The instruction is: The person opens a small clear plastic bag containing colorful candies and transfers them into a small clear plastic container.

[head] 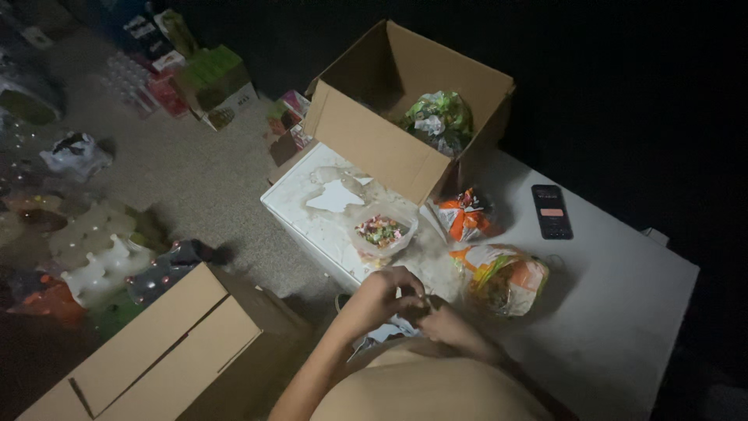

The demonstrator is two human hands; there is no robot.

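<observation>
A person's two hands meet low at the near edge of a white table [623, 312], seen from above in dim light. The left hand [387, 290] comes in from the near left on a bent forearm, knuckles up and fingers curled down. The right hand [446, 323] lies just right of it, lower and partly behind the person's light-coloured top, its fingers bent toward the left hand. Between the fingertips of both hands sits a small dark item [417, 306], pinched where the hands touch; what it is cannot be made out, and how tightly either hand closes on it is hard to tell.

Just beyond the hands stands a clear plastic bag [382, 234] of mixed coloured pieces, open at the top. To the right of the hands lies a bulging orange-and-white bag [502, 277], with a smaller orange packet [463, 217] farther back. An open cardboard box [374, 144] holding a green-and-white bundle [439, 118] stands at the far side of the table, and a dark phone [552, 211] lies flat to the far right. A second cardboard box [156, 351] sits on the carpet at near left.
</observation>
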